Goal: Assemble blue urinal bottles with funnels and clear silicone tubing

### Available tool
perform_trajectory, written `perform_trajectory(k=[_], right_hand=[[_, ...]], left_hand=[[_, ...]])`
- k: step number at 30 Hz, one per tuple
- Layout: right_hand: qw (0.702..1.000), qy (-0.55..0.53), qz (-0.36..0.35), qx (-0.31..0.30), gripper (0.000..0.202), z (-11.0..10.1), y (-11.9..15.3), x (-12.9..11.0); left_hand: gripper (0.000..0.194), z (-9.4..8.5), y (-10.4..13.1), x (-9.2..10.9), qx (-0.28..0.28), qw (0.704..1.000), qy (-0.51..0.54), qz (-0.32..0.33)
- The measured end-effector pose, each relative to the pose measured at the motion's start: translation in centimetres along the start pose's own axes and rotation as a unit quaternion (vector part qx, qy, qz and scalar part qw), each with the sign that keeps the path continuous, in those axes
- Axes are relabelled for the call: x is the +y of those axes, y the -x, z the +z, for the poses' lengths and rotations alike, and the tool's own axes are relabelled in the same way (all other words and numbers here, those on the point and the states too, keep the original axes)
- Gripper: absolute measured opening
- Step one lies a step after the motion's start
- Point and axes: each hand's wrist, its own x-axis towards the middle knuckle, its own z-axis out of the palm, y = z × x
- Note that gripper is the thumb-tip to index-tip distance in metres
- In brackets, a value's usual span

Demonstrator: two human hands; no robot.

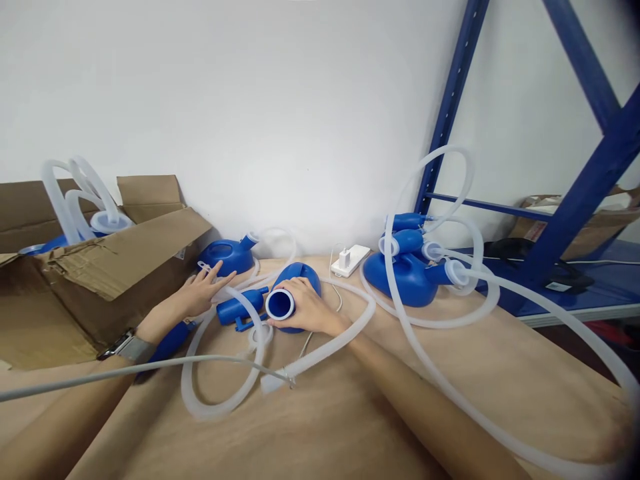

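Observation:
My right hand (pixel 305 307) wraps round the neck of a blue plastic urinal bottle (pixel 300 272), its white-rimmed round mouth tilted toward me. My left hand (pixel 203 292) is stretched out with fingers spread, beside a translucent hose (pixel 245 303); whether it touches the hose is hidden. By its fingertips shows a small white tab (pixel 204 266). Between the hands lie a blue bottle-shaped part with a handle (pixel 235 310) and a white ring-like cap (pixel 260 337). The hose loops over the table below, and another hose end (pixel 273 382) lies in front.
An open cardboard box (pixel 100 280) with hoses and blue bottles stands at left. Behind my left hand sits a blue bottle (pixel 233 253). More blue bottles (pixel 405 280) with long hoses are at right, beside a blue rack (pixel 450 87). A white power strip (pixel 353 260) lies by the wall; a grey cord (pixel 125 369) crosses in front.

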Motion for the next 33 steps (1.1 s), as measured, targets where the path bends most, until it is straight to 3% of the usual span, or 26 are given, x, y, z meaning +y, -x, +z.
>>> perform_trajectory(k=[4,6,8,10,12,13,16,19,25,33], right_hand=[[1.000,0.000,0.009,-0.002,0.051,0.0,-0.1,-0.2],[1.000,-0.002,0.011,0.002,0.051,0.2,-0.1,-0.1],[1.000,-0.002,0.009,0.005,0.051,0.4,-0.1,0.0],[1.000,0.005,0.002,0.006,0.047,0.6,-0.1,0.2],[1.000,0.019,-0.008,0.007,0.043,0.8,0.0,0.5],[0.999,0.029,-0.013,0.009,0.042,1.0,0.0,0.7],[0.998,0.053,-0.016,0.025,0.040,1.7,0.2,1.1],[0.997,0.061,-0.019,0.041,0.040,2.3,0.3,1.4],[0.998,0.028,-0.013,0.045,0.043,2.5,0.3,1.4],[0.998,0.021,-0.038,0.048,0.047,2.3,0.2,1.4]], left_hand=[[0.081,-4.3,1.4,4.2,0.059,0.997,-0.055,-0.012],[0.063,-6.9,3.2,7.4,0.109,0.988,-0.092,-0.059],[0.040,-9.0,4.8,10.6,0.125,0.987,-0.079,-0.056],[0.028,-9.8,5.8,13.3,0.139,0.989,-0.021,0.035],[0.023,-9.3,5.8,15.2,0.158,0.974,0.015,0.164],[0.021,-8.6,5.5,15.8,0.181,0.963,0.021,0.198],[0.021,-6.2,4.1,16.4,0.225,0.951,0.061,0.202],[0.028,-5.2,3.1,16.1,0.232,0.945,0.111,0.203],[0.029,-6.8,2.7,15.9,0.177,0.949,0.120,0.231],[0.028,-7.9,2.4,16.2,0.109,0.964,0.134,0.204]])
